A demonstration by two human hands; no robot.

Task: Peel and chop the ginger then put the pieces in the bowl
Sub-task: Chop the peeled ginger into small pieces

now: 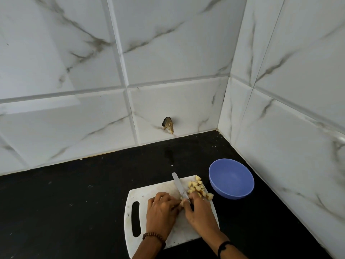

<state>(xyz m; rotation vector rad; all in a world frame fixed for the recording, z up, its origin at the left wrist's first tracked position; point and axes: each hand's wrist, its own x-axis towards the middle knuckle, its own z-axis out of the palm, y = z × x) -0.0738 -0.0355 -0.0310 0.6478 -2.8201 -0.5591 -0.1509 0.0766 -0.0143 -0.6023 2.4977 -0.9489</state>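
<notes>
Black stone counter (74,202) carries a white plastic cutting board (130,200), and just beside the board's far right corner stands a blue bowl (229,191) with nothing in it yet. Over the board, the right hand (199,212) is wrapped round the handle of a knife (179,186). The chopped ginger pieces (197,187) are heaped at the board's right edge, near the bowl. The left hand (161,210) curls down, its fingertips pinching the last uncut nub of ginger (181,202) against the blade. I'd judge ginger firm, fibrous, light and damp where cut, so this small nub may skid under the knife and is best pinned from above with tucked fingertips. The loose cubes look easier to sweep with the blade than to pick up singly
</notes>
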